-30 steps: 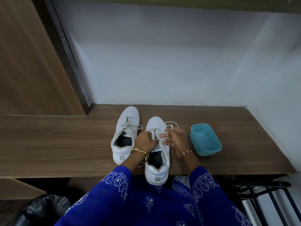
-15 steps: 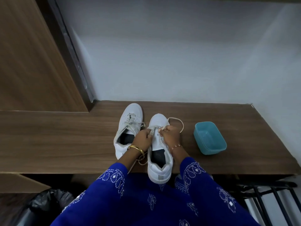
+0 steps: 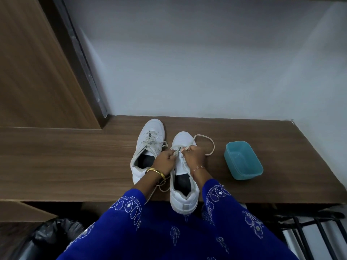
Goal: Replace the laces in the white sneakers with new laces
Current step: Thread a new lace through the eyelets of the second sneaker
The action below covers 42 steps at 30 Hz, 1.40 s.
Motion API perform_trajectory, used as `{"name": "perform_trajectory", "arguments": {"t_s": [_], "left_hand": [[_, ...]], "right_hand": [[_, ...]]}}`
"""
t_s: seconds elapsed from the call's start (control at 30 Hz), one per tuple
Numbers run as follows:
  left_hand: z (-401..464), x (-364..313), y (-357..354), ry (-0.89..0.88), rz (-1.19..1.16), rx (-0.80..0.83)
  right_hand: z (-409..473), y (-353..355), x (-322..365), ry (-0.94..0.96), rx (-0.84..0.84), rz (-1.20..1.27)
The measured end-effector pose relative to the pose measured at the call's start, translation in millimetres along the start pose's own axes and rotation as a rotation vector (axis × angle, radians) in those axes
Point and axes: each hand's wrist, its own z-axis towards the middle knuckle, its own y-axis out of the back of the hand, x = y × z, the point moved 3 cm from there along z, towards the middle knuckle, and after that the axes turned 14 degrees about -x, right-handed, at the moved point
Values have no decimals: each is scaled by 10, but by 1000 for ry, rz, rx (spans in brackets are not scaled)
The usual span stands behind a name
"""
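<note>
White sneakers on our wooden counter point(image 3: 75, 156), left hand point(image 3: 164, 162) and right hand point(image 3: 193, 156) each with a closed grip pinching the lace point(image 3: 208, 141) over the near sneaker point(image 3: 185, 186), other sneaker point(image 3: 148, 147) just beside it still laced, teal tub point(image 3: 244, 162) off right

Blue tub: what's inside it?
The blue tub looks empty: only its bare blue bottom and walls show. The near wall hides a thin strip of the bottom.

This looks like a home, probably a bedroom or utility corner: a built-in wood-laminate worktop point(image 3: 75, 162) runs along a plain white painted wall point(image 3: 206, 62), beside a tall wood-laminate cupboard panel point(image 3: 33, 72), with a black-lined bin point(image 3: 54, 235) under its near-left edge.
</note>
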Motion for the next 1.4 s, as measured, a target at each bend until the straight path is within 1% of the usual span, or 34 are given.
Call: {"name": "perform_trajectory", "arguments": {"t_s": [0.17,0.23,0.33,0.47,0.53,0.63,0.7,0.8,0.87,0.93,1.0,1.07,1.13,1.2,1.27,1.33,1.4], "left_hand": [[-7,-23,1,-4,-38,1],[-14,-38,1,5,-95,4],[-7,-21,1,87,-210,-18],[48,47,-45,196,-260,-20],[92,89,-57,234,-246,-56],[143,81,-79,237,-167,-102],[160,61,-94,226,-99,-171],[167,29,-103,236,-92,-260],[183,18,-98,243,-78,-286],[192,22,-81,252,-52,-304],[214,59,-83,287,-60,-320],[255,119,-88,364,-197,-340],[294,132,-50,434,-413,-379],[295,4,48,468,-628,-405],[267,-187,179,482,-828,-383],[241,-300,368,477,-938,-420],[242,-298,578,475,-932,-506]], "right_hand": [[-12,-46,-38,-106,1,65],[-19,-46,-44,-135,6,99],[-34,-34,-23,-136,41,76],[-31,-15,-22,-127,73,52],[-37,-10,-28,-128,89,43],[-54,5,-6,-105,114,22],[-73,31,24,-108,147,17],[-106,108,71,-105,144,58],[-157,192,102,-41,71,29],[-235,289,87,112,25,-159],[-319,341,53,256,69,-339],[-396,360,41,322,131,-443],[-485,369,118,379,175,-520],[-530,334,178,440,202,-558],[-534,288,203,461,239,-612],[-500,276,201,461,275,-640],[-453,320,199,443,284,-634]]}}
